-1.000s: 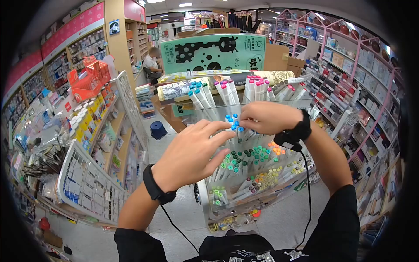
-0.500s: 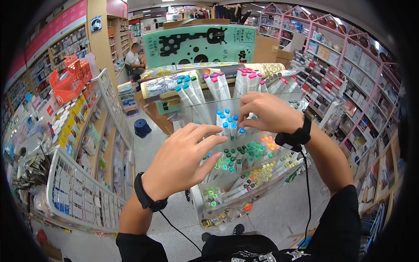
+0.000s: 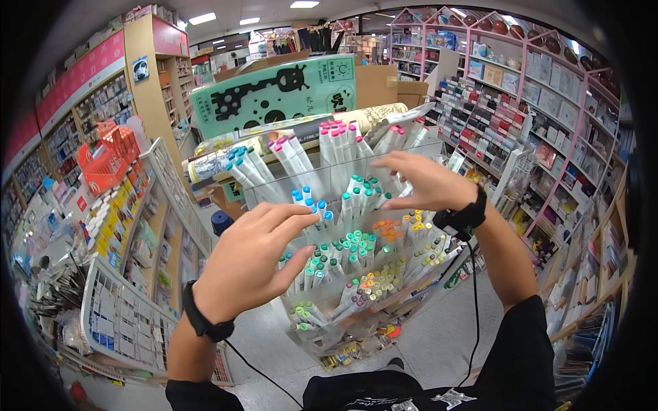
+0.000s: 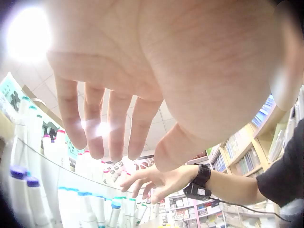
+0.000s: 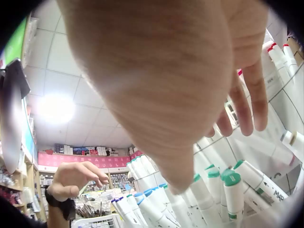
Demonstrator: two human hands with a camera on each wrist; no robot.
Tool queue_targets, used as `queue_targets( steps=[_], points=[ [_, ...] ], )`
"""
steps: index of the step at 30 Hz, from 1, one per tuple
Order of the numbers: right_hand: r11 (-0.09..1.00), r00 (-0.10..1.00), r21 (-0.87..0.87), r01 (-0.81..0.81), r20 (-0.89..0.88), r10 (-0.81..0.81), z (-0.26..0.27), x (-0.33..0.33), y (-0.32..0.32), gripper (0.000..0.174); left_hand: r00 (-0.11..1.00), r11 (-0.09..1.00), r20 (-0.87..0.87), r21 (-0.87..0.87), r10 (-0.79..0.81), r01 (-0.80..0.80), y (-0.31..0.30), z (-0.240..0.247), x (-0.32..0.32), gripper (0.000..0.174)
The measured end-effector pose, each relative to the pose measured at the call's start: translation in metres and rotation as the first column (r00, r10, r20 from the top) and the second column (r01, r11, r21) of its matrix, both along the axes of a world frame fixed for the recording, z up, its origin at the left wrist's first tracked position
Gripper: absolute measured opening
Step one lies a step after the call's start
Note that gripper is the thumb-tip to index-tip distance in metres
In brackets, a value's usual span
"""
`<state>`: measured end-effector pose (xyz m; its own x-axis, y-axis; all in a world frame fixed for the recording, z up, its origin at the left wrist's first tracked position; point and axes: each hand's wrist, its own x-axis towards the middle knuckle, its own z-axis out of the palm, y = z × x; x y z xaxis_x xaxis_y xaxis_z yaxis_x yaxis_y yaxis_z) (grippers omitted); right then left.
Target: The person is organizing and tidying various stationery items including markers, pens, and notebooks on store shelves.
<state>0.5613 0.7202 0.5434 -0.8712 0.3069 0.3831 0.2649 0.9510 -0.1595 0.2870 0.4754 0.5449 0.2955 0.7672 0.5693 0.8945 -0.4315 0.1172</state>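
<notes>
My left hand (image 3: 250,257) hovers palm down beside a group of blue-capped markers (image 3: 312,203), its fingers loosely extended and the fingertips overlapping the nearest caps in the head view. In the left wrist view nothing lies against the palm (image 4: 156,61). My right hand (image 3: 428,183) is held over the back right of the marker rack, thumb and fingers spread apart. Green-capped markers (image 3: 363,190) stand just left of its thumb. The right wrist view has green-capped markers (image 5: 232,183) below the hand, with a few of its fingers partly hidden behind the palm.
A tiered clear rack (image 3: 336,312) holds many markers, including orange caps (image 3: 388,231) and pink caps (image 3: 336,130). Behind it lie rolled posters (image 3: 370,116) and a green giraffe box (image 3: 264,103). A white wire rack (image 3: 123,308) stands left; pink shelving (image 3: 521,61) rises right.
My right hand has moved away from the blue-capped markers to the right, and its curled fingers have spread. My left hand stays near the blue caps. The head view has shifted rightward.
</notes>
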Motion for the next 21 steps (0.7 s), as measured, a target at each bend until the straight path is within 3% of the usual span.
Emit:
queue_targets(
  steps=[7,9,11,13,14,17,21],
  points=[
    [0.996,0.995,0.028,-0.084,-0.049,0.086,-0.026,-0.007,0.020,0.049,0.988,0.998,-0.139,0.007,0.062,-0.061,0.046,0.002,0.023,0.048],
    [1.000,0.999,0.005,-0.015,-0.038,0.015,-0.025,-0.005,0.025,0.042,0.989,0.999,-0.141,0.036,0.044,-0.040,0.063,-0.002,0.038,0.050],
    [0.998,0.995,0.046,-0.045,-0.092,0.049,-0.026,-0.006,0.036,0.041,0.989,0.999,-0.143,0.040,0.038,-0.032,0.075,-0.001,0.052,0.051],
    [0.988,0.981,-0.125,-0.088,-0.181,0.064,-0.028,-0.011,0.037,0.041,0.992,0.998,-0.114,0.045,0.059,-0.054,0.081,0.000,0.062,0.052],
    [0.969,0.963,-0.169,-0.178,-0.233,0.136,-0.039,-0.018,0.041,0.041,0.994,0.997,-0.070,0.021,0.079,-0.078,0.084,-0.006,0.062,0.053],
    [0.935,0.950,-0.268,-0.231,-0.268,0.159,-0.036,-0.015,0.033,0.038,0.993,0.995,-0.069,0.006,0.097,-0.097,0.093,-0.012,0.066,0.054],
    [0.936,0.918,-0.223,-0.271,-0.353,0.182,-0.027,0.011,0.050,0.030,0.988,0.991,-0.095,-0.047,0.119,-0.123,0.101,-0.016,0.084,0.054]
  ],
)
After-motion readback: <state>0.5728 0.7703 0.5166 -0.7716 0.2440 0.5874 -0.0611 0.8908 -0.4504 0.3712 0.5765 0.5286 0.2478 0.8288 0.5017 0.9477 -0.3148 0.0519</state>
